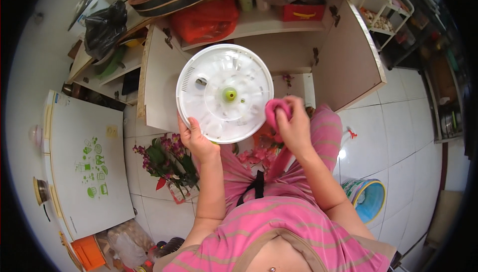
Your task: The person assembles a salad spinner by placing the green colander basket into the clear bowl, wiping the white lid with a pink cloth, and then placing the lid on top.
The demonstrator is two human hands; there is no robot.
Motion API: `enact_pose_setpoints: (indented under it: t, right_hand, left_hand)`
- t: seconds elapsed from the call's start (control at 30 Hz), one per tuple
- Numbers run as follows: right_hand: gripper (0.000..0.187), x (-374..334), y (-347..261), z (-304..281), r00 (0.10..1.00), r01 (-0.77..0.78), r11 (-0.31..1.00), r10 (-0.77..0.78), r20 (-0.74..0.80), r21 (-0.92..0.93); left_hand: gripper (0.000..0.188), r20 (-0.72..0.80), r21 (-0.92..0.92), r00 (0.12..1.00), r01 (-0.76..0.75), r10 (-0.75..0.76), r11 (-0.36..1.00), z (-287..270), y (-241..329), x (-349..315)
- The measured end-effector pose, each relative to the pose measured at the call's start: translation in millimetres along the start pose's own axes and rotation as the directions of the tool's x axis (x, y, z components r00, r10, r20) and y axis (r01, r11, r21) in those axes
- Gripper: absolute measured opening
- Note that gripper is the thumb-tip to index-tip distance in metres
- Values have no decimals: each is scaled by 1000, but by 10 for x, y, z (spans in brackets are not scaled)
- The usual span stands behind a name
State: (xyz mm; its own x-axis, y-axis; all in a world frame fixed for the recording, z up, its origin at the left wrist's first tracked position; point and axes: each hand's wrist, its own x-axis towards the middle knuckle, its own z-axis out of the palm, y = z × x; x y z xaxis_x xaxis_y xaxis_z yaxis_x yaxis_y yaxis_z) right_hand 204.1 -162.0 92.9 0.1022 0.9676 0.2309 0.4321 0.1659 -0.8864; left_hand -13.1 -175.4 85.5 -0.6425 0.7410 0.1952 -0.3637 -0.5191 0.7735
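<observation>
A round white plastic piece (244, 72), like a lid or tray with a green centre and small slots, is held up before me, its face toward me. My left hand (200, 142) grips its lower left rim, with the thumb on the near face and the fingers behind. Dark specks show on its surface. Just off its right edge, my right hand (297, 131), slightly blurred, is closed on a bunched pink cloth (273, 111). Below and behind the disc, pink artificial flowers (259, 156) lie between my legs.
An open cabinet stands ahead, its right door (348, 60) swung toward me; a red bag (206, 20) sits on its shelf. Purple flowers (172, 155) stand left, near a white fridge (87, 167). On the tiled floor at right lies a blue bucket (371, 200).
</observation>
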Motion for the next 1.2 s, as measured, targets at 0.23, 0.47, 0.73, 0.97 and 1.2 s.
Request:
enact_pose_setpoints:
  t: [0.23,0.47,0.73,0.97,1.2]
  right_hand:
    - [18,599,-501,241,930,290,946,-314,-192,-143]
    - [21,544,-395,390,728,668,653,-673,133,-356]
    - [13,863,-165,3,904,346,844,-417,-96,-411]
    - [34,938,-679,151,480,877,469,-870,118,-106]
    - [17,1271,15,-242,932,312,834,-362,-25,-455]
  left_hand:
    - [48,79,6,991,107,-108,994,225,-73,-284]
    - [49,163,99,980,99,-114,990,145,122,-246]
    - [48,172,208,967,149,-187,967,43,36,-239]
    - [54,304,348,945,8,-121,938,194,107,-237]
    - [45,239,376,970,-54,-41,925,24,251,-98]
